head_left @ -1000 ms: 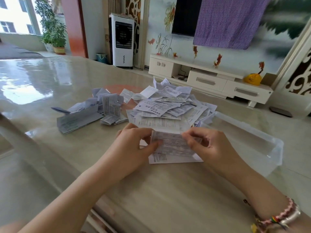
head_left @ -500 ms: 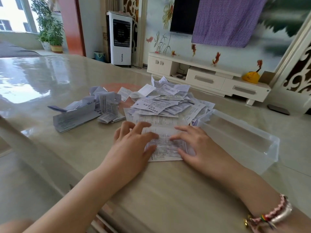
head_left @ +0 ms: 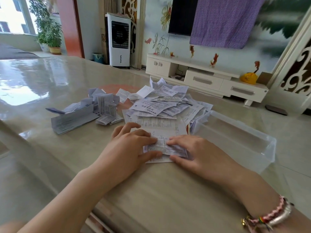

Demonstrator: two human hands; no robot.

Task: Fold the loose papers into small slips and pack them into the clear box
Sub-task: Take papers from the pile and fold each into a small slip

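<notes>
1. Left hand (head_left: pixel 133 147): laid palm-down on the folded paper (head_left: pixel 165 146); fingers nearly straight and pressing its left part, thumb along the near edge.
2. Right hand (head_left: pixel 193 150): laid flat on the right part of the same paper; fingers extended, fingertips almost meeting those of the left hand; bracelets (head_left: pixel 271 216) at the wrist.
3. Folded paper: printed sheet, doubled over, flat on the table (head_left: pixel 159 195) near its front edge; another sheet lies under it.
4. Pile of loose papers (head_left: pixel 165 105): heaped just behind the hands; unfolded, overlapping.
5. Folded slips (head_left: pixel 94 111): smaller group to the left of the pile; some standing partly open.
6. Clear box (head_left: pixel 239 140): to the right of the hands, beside the pile; lidless; contents cannot be told.
7. Beyond the table: white cabinet (head_left: pixel 207 78); white air cooler (head_left: pixel 119 39).
</notes>
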